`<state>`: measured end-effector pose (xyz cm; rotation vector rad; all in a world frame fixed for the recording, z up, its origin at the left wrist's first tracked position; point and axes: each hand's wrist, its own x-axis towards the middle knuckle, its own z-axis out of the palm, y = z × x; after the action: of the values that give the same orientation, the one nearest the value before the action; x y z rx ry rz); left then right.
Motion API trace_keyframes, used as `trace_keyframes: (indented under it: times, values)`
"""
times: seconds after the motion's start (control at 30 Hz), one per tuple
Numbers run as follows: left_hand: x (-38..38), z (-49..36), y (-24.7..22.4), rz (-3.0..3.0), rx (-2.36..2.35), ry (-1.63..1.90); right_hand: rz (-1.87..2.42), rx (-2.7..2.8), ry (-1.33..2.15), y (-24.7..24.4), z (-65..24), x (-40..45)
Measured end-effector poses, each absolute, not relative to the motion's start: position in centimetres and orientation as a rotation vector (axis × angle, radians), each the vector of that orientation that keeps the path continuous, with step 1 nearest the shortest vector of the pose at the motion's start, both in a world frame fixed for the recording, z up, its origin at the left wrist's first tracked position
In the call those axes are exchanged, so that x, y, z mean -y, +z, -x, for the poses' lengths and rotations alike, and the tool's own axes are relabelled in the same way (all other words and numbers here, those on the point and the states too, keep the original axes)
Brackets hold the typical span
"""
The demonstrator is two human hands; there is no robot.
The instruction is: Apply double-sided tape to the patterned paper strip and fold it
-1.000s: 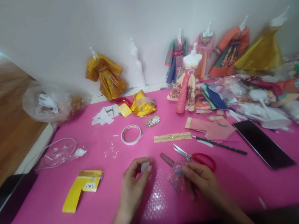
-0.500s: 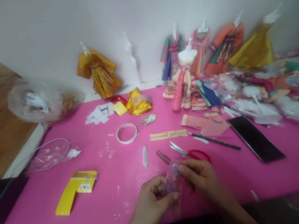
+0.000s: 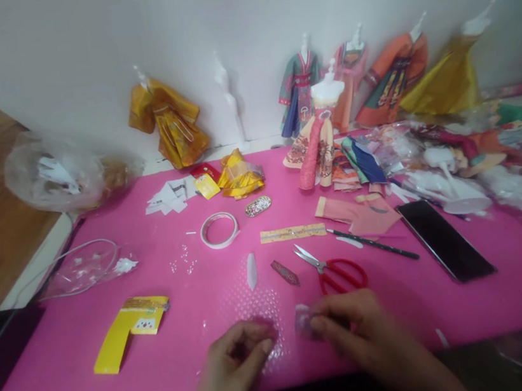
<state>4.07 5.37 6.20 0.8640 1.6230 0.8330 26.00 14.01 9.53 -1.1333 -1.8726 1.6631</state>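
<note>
My right hand (image 3: 349, 322) pinches a small, purplish patterned piece of paper or cloth (image 3: 302, 320), blurred, between thumb and forefinger. Left of it, my left hand (image 3: 238, 355) hovers over the table's front part, fingers curled and thumb close to the fingertips; whether something thin is in that pinch is hidden. Just beyond the right hand lie red-handled scissors (image 3: 341, 274), blades apart. Beside them are a dark red patterned strip (image 3: 285, 273) and a pale narrow piece (image 3: 251, 271).
The pink table (image 3: 171, 387) carries a roll of tape (image 3: 219, 230), a patterned strip (image 3: 293, 233), a dark pencil (image 3: 376, 244), a phone (image 3: 446, 240) and a yellow cutout (image 3: 116, 336). Dressed miniature mannequins (image 3: 313, 134) stand along the wall. Plastic bags lie on both sides.
My hands have moved apart, the left one to the left and off the patterned piece. The right hand keeps the piece, which has come down nearer the table. The dark red strip shows fully.
</note>
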Motion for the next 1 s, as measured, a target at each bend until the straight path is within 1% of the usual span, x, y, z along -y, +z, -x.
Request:
trace_keyframes:
  times: [0.07, 0.13, 0.17, 0.23, 0.3, 0.47, 0.53, 0.63, 0.8, 1.0]
  values:
    - [-5.0, -2.9, 6.0, -1.008, -1.768, 0.861, 1.1, 1.943, 1.829, 9.7, -25.7, -13.7]
    - [-4.8, -2.1, 5.8, -1.172, -1.888, 0.884, 1.079, 1.999, 1.85, 9.2, -24.8, -13.7]
    - [-4.8, -1.9, 5.6, -1.232, -1.923, 0.896, 1.078, 2.056, 1.775, 8.7, -24.2, -13.9]
    - [-4.8, -1.8, 5.3, -1.314, -1.959, 0.936, 1.107, 2.207, 1.497, 7.3, -22.9, -14.4]
    - [-4.8, -2.2, 5.2, -1.406, -1.955, 0.983, 1.166, 2.253, 1.305, 5.9, -21.8, -15.0]
    - [-4.7, -4.8, 4.8, -1.767, -1.747, 1.013, 1.384, 2.233, 1.027, 4.2, -21.8, -16.6]
    - [-4.7, -5.7, 4.5, -1.993, -1.685, 0.934, 1.479, 2.253, 0.93, 4.2, -22.4, -17.2]
    - [-5.0, -6.6, 3.9, -2.303, -1.657, 0.691, 1.571, 2.316, 0.822, 4.4, -22.7, -17.9]
    - [-6.0, -7.0, 3.3, -2.4, -1.715, 0.297, 1.62, 2.394, 0.759, 4.6, -20.6, -18.9]
    - [-6.6, -6.8, 2.3, -2.401, -1.791, 0.231, 1.665, 2.365, 0.784, 4.6, -19.9, -19.8]
